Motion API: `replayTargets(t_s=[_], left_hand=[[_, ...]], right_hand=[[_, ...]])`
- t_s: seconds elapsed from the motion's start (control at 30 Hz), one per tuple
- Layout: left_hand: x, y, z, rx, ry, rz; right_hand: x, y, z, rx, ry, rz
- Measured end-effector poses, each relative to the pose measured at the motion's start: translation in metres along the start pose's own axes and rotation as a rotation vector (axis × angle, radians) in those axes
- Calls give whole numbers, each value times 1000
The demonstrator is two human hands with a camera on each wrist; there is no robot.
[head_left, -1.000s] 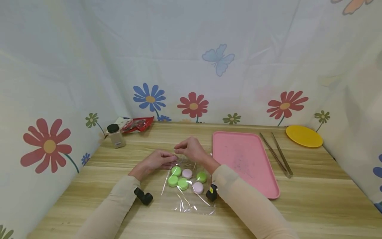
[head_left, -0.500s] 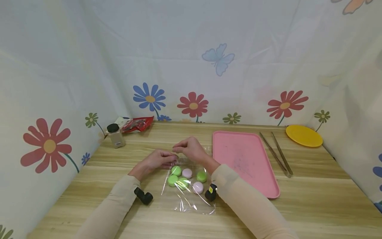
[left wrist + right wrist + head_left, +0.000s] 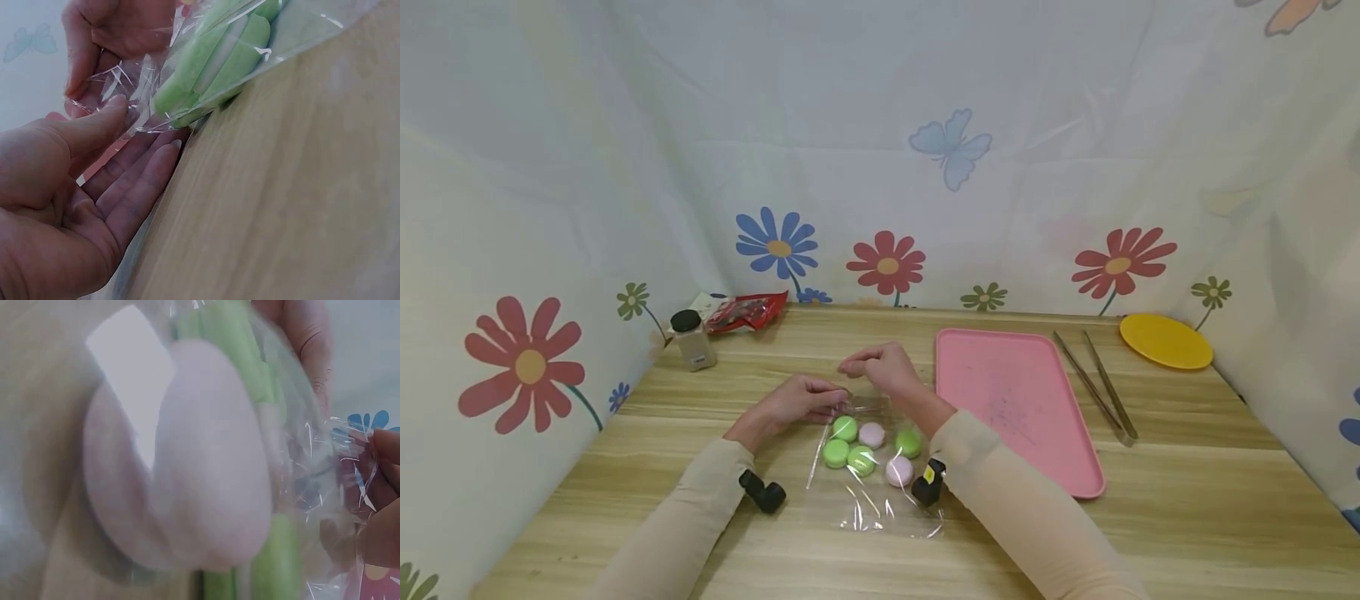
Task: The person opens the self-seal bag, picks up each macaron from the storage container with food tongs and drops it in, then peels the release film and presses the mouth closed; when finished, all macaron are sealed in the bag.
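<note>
A clear plastic bag (image 3: 823,504) lies on the table with several green macarons (image 3: 861,460) and two pale pink macarons (image 3: 898,472) inside. At the bag's far left corner my left hand (image 3: 797,402) pinches the film between thumb and fingers. My right hand (image 3: 887,369) reaches over the bag and pinches the gathered film close to the left fingertips. Crinkled film (image 3: 128,87) between both hands shows in the left wrist view. Up close in the right wrist view, a pink macaron (image 3: 212,450) fills the middle, with the right fingers (image 3: 384,537) on the film at the right edge.
A pink tray (image 3: 951,354) lies right of the bag, with metal tongs (image 3: 1105,392) beside it. A yellow plate (image 3: 1165,342) is at the far right. A dark-lidded jar (image 3: 695,346) and a red packet (image 3: 748,312) stand at the back left.
The right hand shifts only slightly at the bag's far edge, and the film by the right wrist has settled lower. The left hand stays in place; macarons stay inside.
</note>
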State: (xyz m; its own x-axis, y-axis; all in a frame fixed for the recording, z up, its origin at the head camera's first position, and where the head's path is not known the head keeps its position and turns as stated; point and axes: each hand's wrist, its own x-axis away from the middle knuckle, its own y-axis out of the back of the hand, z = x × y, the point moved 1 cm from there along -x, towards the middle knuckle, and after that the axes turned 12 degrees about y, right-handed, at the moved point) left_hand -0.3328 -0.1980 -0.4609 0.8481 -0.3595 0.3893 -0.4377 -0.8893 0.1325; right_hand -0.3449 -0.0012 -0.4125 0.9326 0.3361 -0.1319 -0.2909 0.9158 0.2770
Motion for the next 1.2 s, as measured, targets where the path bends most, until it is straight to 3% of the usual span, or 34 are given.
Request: replayTargets(t_s=[0.17, 0.3, 0.4, 0.57, 0.7, 0.87, 1.2], left_hand=[[-3, -4, -3, -8, -4, -5], [-5, -6, -3, -27, -24, 2], [-6, -5, -2, -32, -31, 4], [-4, -3, 1, -9, -14, -3], [-4, -1, 3, 0, -16, -16], [-4, 0, 4, 1, -12, -24], [-3, 1, 6, 21, -15, -8]], right_hand=[[2, 6, 2, -98, -44, -45], [-4, 20, 8, -221, -50, -184], [-10, 44, 20, -348, -36, -316], [-10, 99, 42, -561, 7, -434], [0, 140, 53, -586, 51, -447], [17, 175, 54, -567, 67, -430], [38, 213, 46, -681, 47, -488]])
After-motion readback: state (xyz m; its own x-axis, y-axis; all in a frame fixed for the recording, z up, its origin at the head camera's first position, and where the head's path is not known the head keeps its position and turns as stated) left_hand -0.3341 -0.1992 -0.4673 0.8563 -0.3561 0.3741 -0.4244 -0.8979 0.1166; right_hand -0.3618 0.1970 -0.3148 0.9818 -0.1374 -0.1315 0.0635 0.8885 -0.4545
